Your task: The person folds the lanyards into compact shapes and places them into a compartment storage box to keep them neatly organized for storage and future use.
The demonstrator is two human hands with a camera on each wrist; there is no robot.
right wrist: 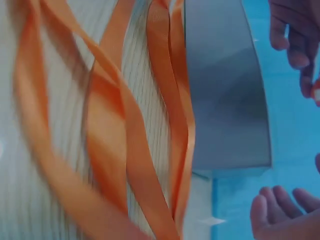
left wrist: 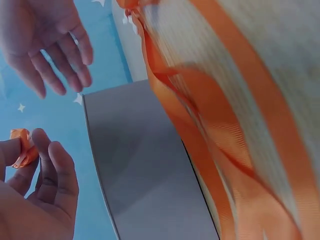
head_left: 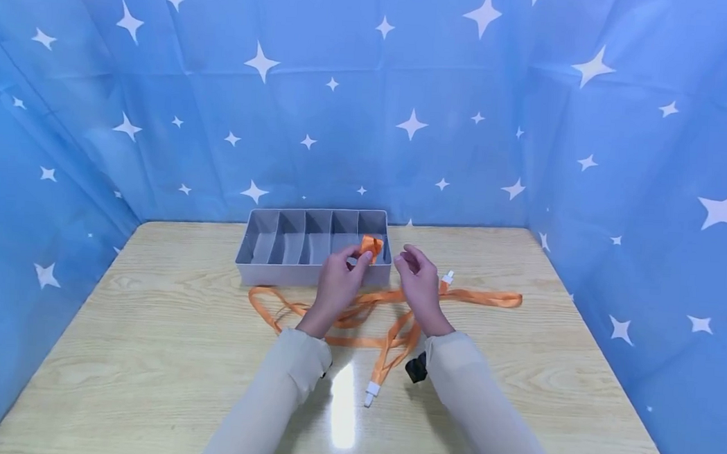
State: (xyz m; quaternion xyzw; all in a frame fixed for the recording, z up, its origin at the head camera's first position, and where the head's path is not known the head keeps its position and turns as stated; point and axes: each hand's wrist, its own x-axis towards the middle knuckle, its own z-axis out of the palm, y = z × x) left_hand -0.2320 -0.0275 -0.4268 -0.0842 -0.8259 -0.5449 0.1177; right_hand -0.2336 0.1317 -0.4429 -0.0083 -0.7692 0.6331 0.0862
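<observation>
My left hand (head_left: 339,281) pinches a small folded bundle of orange lanyard strap (head_left: 371,244) between thumb and fingers. It holds the bundle over the rightmost compartment of a grey divided box (head_left: 282,275). In the left wrist view the bundle (left wrist: 23,149) pokes out past the fingertips. Just right of the box, my right hand (head_left: 421,284) is raised with relaxed fingers and nothing in them. The right wrist view shows that hand (right wrist: 285,215) palm up, apart from the bundle. Loose orange lanyards (head_left: 484,298) lie on the table under both wrists, partly hidden by them.
White clips end the loose lanyards, one clip (head_left: 448,277) right of my right hand and another clip (head_left: 371,393) toward the front. A black object (head_left: 417,368) shows by the right sleeve. Behind the wooden table (head_left: 144,338) hangs a blue star-patterned curtain (head_left: 345,115).
</observation>
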